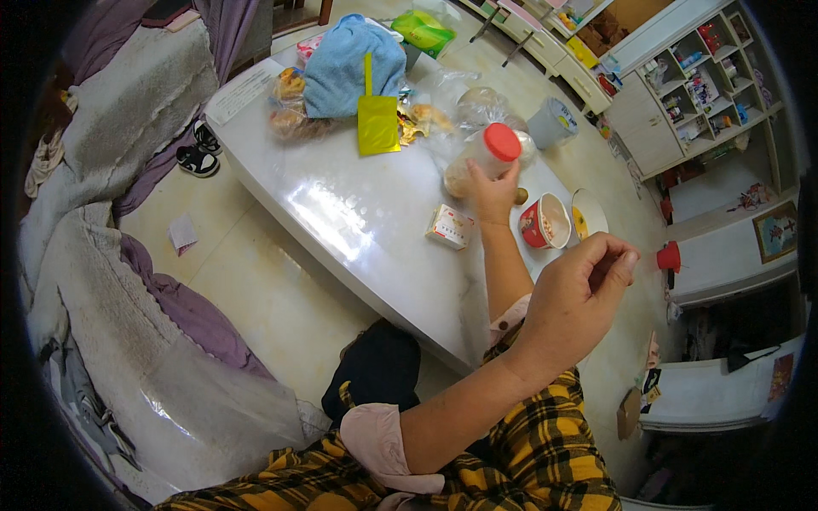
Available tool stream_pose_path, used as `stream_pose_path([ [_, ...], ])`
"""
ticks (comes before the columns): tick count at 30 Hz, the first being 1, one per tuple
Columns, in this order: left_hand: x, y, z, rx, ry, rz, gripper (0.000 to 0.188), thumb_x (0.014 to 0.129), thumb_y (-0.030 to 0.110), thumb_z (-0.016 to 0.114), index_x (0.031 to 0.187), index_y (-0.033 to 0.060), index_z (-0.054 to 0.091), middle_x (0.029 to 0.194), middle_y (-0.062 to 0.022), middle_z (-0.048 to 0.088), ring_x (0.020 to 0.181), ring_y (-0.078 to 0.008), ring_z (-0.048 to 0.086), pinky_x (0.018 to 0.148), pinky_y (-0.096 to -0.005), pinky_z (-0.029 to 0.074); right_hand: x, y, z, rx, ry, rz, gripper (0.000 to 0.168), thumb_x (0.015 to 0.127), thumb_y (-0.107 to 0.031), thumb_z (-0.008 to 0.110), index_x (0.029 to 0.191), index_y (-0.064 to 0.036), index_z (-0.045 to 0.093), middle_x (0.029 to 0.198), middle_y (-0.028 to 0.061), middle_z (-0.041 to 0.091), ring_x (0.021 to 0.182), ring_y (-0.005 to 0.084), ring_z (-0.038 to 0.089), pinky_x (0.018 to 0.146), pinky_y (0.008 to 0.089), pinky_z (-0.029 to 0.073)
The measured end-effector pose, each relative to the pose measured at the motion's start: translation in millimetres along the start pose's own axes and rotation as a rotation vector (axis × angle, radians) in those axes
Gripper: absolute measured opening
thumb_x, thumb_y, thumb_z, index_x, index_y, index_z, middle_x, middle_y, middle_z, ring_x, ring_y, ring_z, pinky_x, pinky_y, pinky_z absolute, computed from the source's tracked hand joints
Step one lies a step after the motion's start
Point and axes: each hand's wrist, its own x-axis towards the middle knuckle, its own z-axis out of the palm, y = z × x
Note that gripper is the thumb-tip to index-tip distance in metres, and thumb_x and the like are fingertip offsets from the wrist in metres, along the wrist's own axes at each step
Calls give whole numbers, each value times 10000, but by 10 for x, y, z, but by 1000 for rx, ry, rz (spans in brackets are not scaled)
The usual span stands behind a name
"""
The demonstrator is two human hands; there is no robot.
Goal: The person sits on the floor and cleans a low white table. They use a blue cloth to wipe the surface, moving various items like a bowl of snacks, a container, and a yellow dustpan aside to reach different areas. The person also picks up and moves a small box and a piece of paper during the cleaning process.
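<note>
My right hand [495,195] is around a clear plastic jar [470,169] with a red lid [502,142]. The jar leans over the marble-look table, and pale contents show through its wall. Nearer to me, my left hand [578,297] is raised with thumb and fingertips pressed together; nothing is visible between them. Its forearm crosses in front of my right arm. Beside my right wrist lies a small white and yellow box [450,227] bearing writing. A red paper tub [545,221] with small pale pieces inside stands to the right, next to a white bowl [594,207] with something yellow in it.
A blue towel [354,70], a yellow-green fly swatter [379,124] and bagged bread [294,115] lie at the table's far end. Clear plastic bags [482,105] sit behind the jar. A grey bin [553,124] stands beyond. A covered sofa [147,332] runs along the left.
</note>
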Motion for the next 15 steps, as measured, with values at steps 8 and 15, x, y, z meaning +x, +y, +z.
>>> stream_pose_path([
  [8,1,50,-22,-74,27,33,177,1014,151,576,1049,-16,621,918,-36,635,832,-93,663,764,-204,524,-244,39,-752,-27,48,-42,697,806,-192,823,1348,-4,427,1256,119,577,1123,210,575,984,349,453],
  [15,-19,21,51,5,-10,37,167,1014,140,571,1036,-20,616,870,-34,636,777,-77,656,706,-199,504,-621,316,-990,-272,144,53,487,828,-172,785,1213,5,547,1144,109,611,1011,179,587,888,326,478],
])
